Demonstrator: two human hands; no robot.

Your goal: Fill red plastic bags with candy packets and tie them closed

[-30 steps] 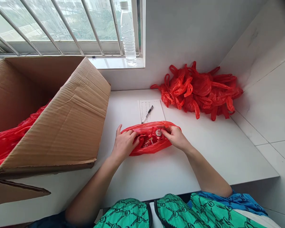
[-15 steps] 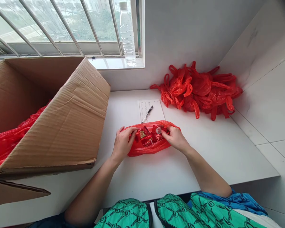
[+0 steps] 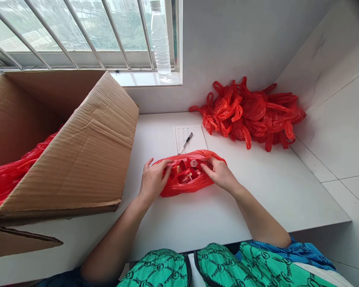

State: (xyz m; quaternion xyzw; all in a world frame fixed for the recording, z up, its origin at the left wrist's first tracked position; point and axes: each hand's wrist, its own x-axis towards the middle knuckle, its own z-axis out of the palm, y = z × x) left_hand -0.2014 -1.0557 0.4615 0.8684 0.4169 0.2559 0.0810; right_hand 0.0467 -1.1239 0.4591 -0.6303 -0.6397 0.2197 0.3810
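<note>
A small red plastic bag (image 3: 182, 188) lies on the white counter (image 3: 197, 223) in front of me, its mouth held open. Red wrapped sweets (image 3: 188, 173) show inside it. My left hand (image 3: 152, 180) pinches the bag's left rim, fingers curled. My right hand (image 3: 219, 174) grips the right rim, thumb and fingers closed on the plastic.
A large open cardboard box (image 3: 77, 159) lined with red plastic (image 3: 8, 171) fills the left. A sheet of paper (image 3: 194, 139) with a pen (image 3: 186, 143) lies just beyond the bag. A heap of tied red bags (image 3: 248, 113) sits at the back right. A water bottle (image 3: 160, 40) stands on the window sill.
The bag's mouth has been pulled wider and the sweets inside have shifted. Both hands stay on the rims, moved slightly.
</note>
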